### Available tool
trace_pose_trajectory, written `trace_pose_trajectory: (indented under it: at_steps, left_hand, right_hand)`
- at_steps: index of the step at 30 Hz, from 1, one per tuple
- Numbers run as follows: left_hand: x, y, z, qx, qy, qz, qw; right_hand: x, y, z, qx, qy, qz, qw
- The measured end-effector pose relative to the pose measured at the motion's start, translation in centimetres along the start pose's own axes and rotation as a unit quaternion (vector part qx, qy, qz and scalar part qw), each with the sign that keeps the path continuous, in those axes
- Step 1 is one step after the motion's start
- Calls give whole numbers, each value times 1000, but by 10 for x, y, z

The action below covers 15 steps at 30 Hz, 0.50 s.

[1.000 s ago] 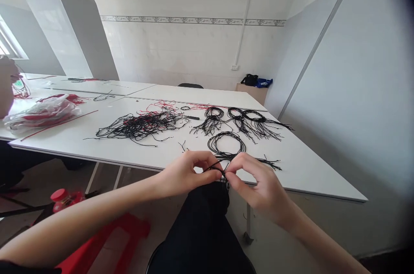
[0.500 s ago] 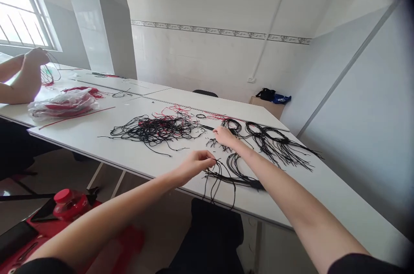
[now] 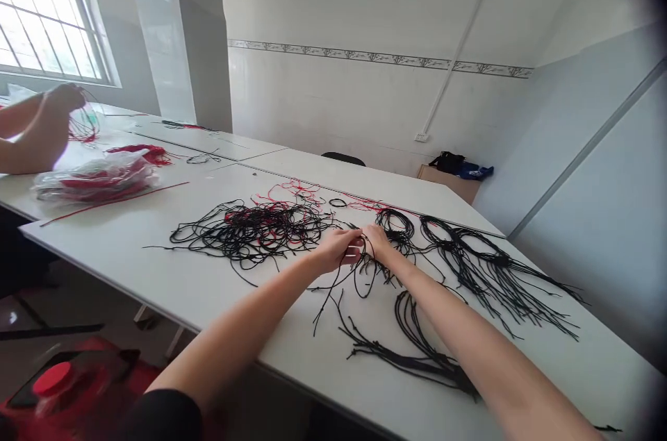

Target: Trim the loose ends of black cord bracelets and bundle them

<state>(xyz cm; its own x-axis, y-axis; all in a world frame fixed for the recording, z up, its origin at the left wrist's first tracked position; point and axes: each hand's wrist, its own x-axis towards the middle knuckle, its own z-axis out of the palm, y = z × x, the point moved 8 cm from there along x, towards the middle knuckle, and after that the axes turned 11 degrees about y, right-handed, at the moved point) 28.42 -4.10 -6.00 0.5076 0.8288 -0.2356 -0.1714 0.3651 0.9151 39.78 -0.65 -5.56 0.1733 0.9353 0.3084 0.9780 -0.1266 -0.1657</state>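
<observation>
My left hand is closed in a pinch on several thin black cords, whose loops and knotted ends hang below the fingers onto the table. Right against it, my right hand is also closed, its fingertips at the upper part of the same cords. What lies between the right fingers is hidden. To the left is a tangled heap of black cords with some red strands among them. Nearer my right forearm lies a separate bundle of black cords.
Coiled black cord bundles lie on the white table at right. A small black ring and red threads are behind the heap. A plastic bag lies at left, near another person's hands.
My hands have come together; the left moved up and away from the table's front edge, carrying the cords. My view has shifted, and the nearer bundle now lies apart from the left hand.
</observation>
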Motion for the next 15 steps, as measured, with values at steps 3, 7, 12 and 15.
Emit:
trace_pose_trajectory:
  at_steps: [3,7,12,15]
  left_hand:
    - [3,-2,-9,-17,4,14,1000]
    - [6,0,-23,-55,36,23,998]
    - [13,-2,-33,-87,75,14,993]
    - [14,-3,-32,-84,67,30,994]
  right_hand:
    - [-8,26,-11,114,25,89,989]
    - [-36,34,-20,307,6,139,941]
    - [-71,12,-23,506,-51,176,843]
    - [-86,0,-19,566,-93,198,795]
